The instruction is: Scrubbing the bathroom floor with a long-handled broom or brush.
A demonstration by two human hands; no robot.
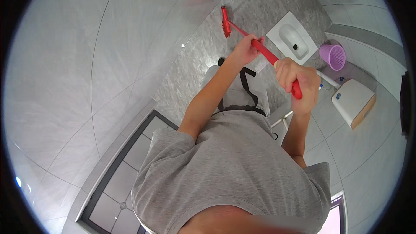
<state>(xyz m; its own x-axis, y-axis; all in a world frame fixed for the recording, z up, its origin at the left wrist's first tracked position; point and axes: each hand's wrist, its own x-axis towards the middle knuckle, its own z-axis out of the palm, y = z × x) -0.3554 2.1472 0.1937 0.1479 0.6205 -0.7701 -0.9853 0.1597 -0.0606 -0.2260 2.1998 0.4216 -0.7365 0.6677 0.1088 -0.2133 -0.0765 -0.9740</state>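
A red long-handled floor brush [269,54] runs from my hands out toward the far left. Its bristled head [225,22] rests on the grey floor near the left wall. Partway along the handle, my left hand [248,49] is closed round the shaft. My right hand [297,79] grips the thick upper end, and the rounded red tip sticks out below its fingers. Beyond the handle, to the right of my left hand, a white squat toilet [293,39] is set in the floor.
A purple wastebasket [333,56] stands right of the squat toilet. Close by, a white cistern [353,99] hangs on the right wall, joined to a white pipe [328,79]. Tiled walls close in on both sides. A dark-framed door [123,177] is at the lower left.
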